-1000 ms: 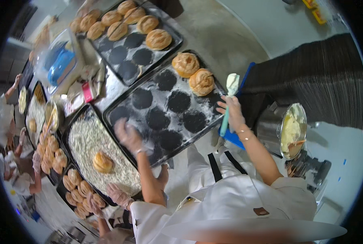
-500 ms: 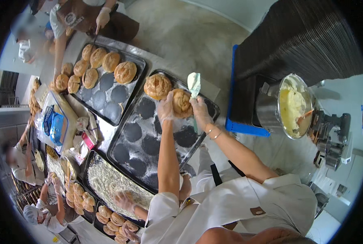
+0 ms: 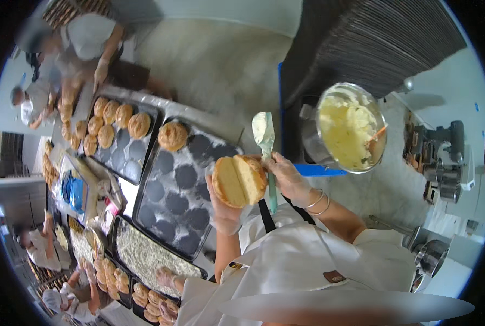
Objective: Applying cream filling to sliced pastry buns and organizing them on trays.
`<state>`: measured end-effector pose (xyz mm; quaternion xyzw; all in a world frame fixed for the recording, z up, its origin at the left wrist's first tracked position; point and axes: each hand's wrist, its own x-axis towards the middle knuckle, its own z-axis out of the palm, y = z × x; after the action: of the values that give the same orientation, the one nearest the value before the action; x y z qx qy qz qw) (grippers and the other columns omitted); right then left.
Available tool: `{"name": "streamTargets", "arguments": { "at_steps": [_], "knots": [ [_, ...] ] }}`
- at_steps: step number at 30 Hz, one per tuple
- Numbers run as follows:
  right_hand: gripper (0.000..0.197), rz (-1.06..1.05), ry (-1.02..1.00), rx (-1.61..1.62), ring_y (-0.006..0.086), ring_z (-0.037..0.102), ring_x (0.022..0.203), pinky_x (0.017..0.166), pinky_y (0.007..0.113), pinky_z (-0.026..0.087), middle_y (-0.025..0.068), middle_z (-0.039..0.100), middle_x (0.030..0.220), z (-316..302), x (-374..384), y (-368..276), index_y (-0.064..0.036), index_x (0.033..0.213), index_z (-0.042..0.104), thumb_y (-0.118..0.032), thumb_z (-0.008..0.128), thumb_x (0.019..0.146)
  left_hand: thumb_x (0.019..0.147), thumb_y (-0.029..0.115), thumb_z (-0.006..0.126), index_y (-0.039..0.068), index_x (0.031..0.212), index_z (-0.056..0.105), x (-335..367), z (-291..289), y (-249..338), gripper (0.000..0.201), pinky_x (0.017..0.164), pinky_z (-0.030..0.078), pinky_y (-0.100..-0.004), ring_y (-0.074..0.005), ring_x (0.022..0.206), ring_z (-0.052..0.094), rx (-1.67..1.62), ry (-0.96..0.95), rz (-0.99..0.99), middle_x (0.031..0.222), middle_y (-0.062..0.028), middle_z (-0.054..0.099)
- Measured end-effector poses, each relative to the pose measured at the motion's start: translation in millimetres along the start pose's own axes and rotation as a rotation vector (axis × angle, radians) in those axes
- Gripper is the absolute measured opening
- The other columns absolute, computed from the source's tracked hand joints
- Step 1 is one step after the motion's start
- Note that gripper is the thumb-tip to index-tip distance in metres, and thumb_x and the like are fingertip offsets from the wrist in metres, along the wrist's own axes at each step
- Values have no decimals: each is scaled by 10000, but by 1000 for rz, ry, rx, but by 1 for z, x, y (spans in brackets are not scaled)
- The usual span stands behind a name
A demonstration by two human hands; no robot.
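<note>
Head view, hands. I see the left hand [image 3: 224,211] cupped around the near-left side of a bread roll [image 3: 238,181], which is held in front of the body. The roll is opened with its pale inside facing up; I judge that the cupped palm keeps it spread and steady. The right hand [image 3: 290,180] grasps a green spatula [image 3: 272,191] by the handle, its fingertips at the roll's right edge; whether they press, I cannot tell. The blade points far and bears cream [image 3: 262,130], probably to keep the load clear of the fingers.

Head view, surroundings. A metal bowl [image 3: 314,142] stands far right of the right hand, presumably for a short reach. Left of the roll, a black tray [image 3: 192,175] carries one bun [image 3: 173,136] at its far end; dark round marks in the flour suggest regular spacing. Near left lies a tray of pale shreds [image 3: 144,243], with another person's hand [image 3: 167,277] at it.

Head view, markings. The apron's brown patch [image 3: 334,277] and the blue packet [image 3: 73,191], far left, show nothing I can read.
</note>
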<state>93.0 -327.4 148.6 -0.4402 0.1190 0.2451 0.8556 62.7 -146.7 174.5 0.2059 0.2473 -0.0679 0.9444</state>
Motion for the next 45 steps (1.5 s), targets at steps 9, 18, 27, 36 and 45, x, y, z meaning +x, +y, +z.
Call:
{"name": "streamTargets", "arguments": {
  "at_steps": [9,18,27,36,45],
  "knots": [
    [205,-472,356,-1197,389,652,787,699,477,527,216,651,891,-122,-68,-113,-24,1059,611,-194,536,971,992,523,382,134,1486,399,12,15,-140,629,1135,181,-679,-406,1443,283,-314,-279,-490,1550,-144,369],
    [168,-142,201,-1933,351,671,701,642,433,543,209,685,775,-334,33,-136,-49,747,720,-139,596,814,960,530,458,135,1489,406,5,19,-182,662,1129,163,-675,-424,1449,264,1053,-336,-15,1550,-137,375],
    [291,174,-77,-1007,127,547,542,496,321,431,31,627,654,-341,28,-139,-62,849,674,-350,653,815,984,528,466,157,1504,369,-23,26,-161,646,1119,284,-662,-355,1426,338,77,-57,17,1548,-105,390],
    [253,-1,-148,-864,72,537,549,499,230,414,68,638,670,-165,-71,-204,-17,928,695,-258,620,953,948,593,506,155,1376,570,1,68,-156,615,1105,329,-643,-352,1333,484,-279,-107,-199,1429,-101,553],
    [80,-1260,-721,-1953,167,572,613,528,329,478,22,493,677,-74,-79,-178,-128,808,561,-152,617,861,964,540,513,85,1329,578,-14,37,-108,587,1059,457,-534,-330,1185,611,-246,-49,245,1347,-125,608]
  ]
}}
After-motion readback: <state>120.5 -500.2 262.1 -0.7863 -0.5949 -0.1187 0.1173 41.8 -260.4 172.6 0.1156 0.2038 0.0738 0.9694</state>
